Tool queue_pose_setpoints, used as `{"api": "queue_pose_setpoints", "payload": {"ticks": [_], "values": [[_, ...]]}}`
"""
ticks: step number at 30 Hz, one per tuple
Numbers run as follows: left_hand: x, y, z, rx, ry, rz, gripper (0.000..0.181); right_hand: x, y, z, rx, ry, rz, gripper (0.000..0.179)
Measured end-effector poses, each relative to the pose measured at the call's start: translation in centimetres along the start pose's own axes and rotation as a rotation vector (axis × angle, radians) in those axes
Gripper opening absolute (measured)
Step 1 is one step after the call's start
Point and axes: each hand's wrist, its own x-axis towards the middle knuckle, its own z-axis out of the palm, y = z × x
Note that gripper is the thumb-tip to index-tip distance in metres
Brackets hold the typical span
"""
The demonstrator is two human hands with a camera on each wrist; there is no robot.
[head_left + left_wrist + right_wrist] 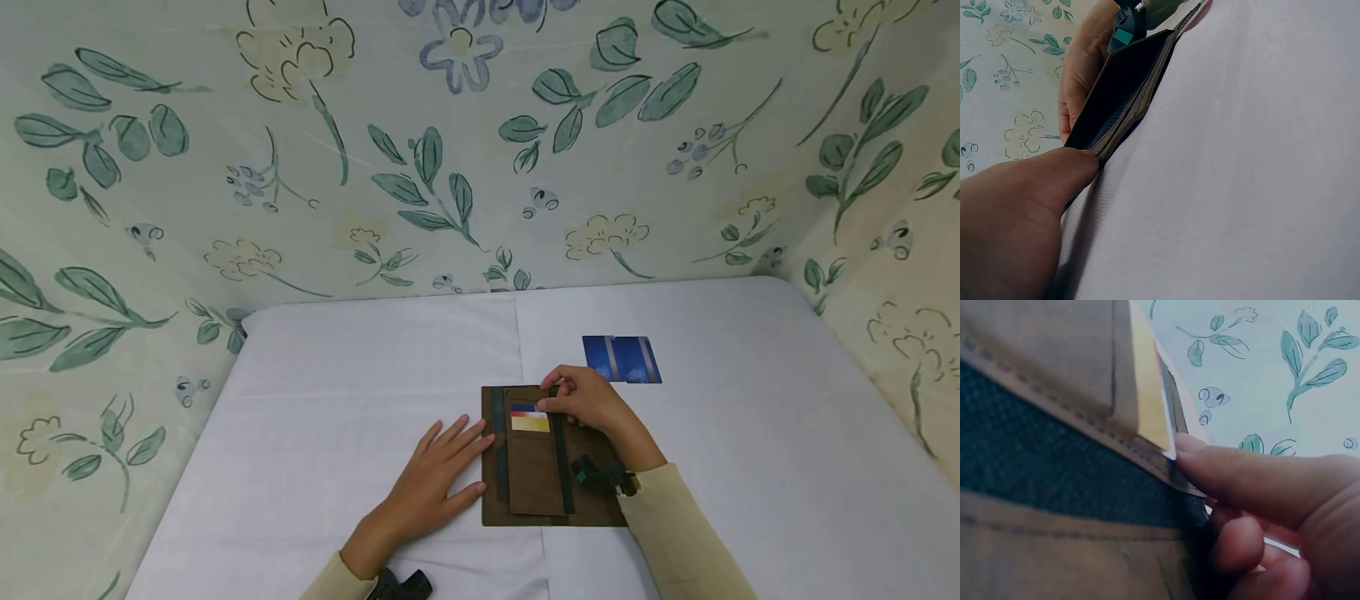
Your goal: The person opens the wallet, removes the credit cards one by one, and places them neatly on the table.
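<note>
A brown leather wallet lies spread on the white-covered table, with dark textured strips beside its inner panel. In a slot near its top sits a yellow, white, red and blue card, partly hidden by the leather. My right hand pinches this card at its upper right corner; in the right wrist view the thumb presses the card's edge. My left hand lies flat at the wallet's left side, fingers straight and touching its edge. From the left wrist, the wallet appears edge-on.
Two blue cards with grey stripes lie side by side behind the wallet, just past my right hand. The white tablecloth reaches a leaf-and-flower patterned curtain at the back and sides. A dark wrist device overhangs the wallet.
</note>
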Motion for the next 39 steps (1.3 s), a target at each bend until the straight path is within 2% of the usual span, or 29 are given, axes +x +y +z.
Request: {"api": "queue_pose_setpoints", "payload": {"ticks": [14,23,30,39], "values": [[-0.19,-0.14,0.4,-0.001,0.018,0.011,0.06,0.04,0.22,0.2,0.003,0.004,0.007,0.025],[-0.23,0.03,0.36,-0.006,0.028,0.016,0.06,0.03,0.5,-0.1,0.044,-0.033,0.009,0.031],[-0.17,0.05,0.09,0.004,0.005,0.0,0.06,0.09,0.12,0.0,0.012,-0.016,0.014,0.03],[-0.07,0.04,0.11,-0.006,0.013,0.007,0.06,-0.03,-0.24,-0.11,0.008,-0.011,0.024,0.027]]}}
